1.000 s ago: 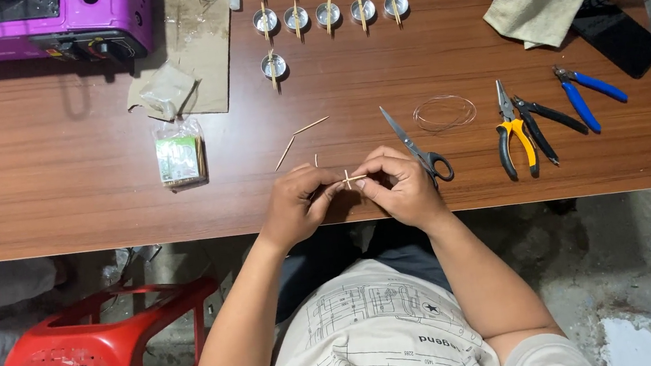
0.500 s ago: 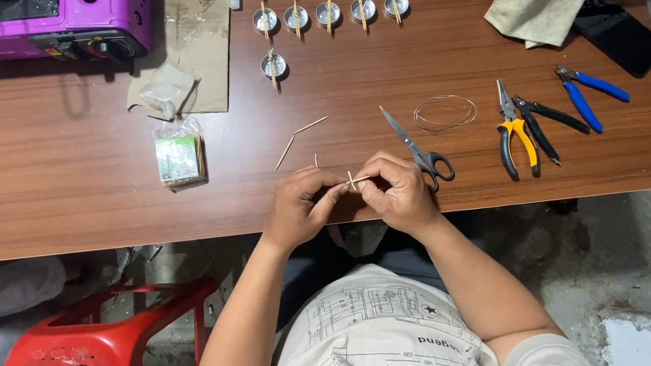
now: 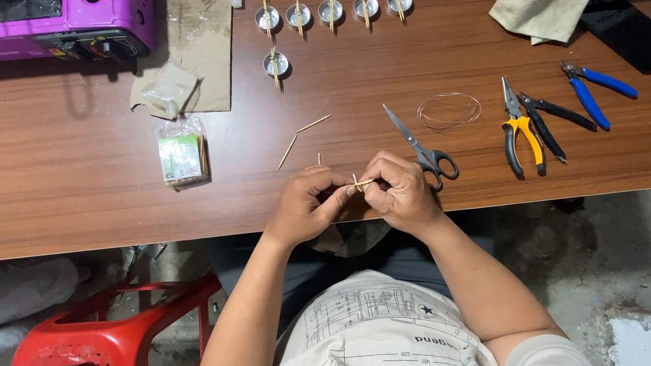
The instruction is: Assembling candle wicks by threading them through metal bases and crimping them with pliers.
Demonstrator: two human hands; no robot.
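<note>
Both hands meet at the counter (image 3: 53,191) edge: the left hand (image 3: 308,207) and right hand (image 3: 401,193) each pinch the small wooden stick (image 3: 360,183) between fingertips. Judging by this, steady wrists and short, gentle finger movements suit it; scissors (image 3: 421,149) lie just beside.

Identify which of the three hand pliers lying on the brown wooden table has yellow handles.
The leftmost pliers, nearest the scissors. The middle pair has black handles, the right pair blue.
</note>
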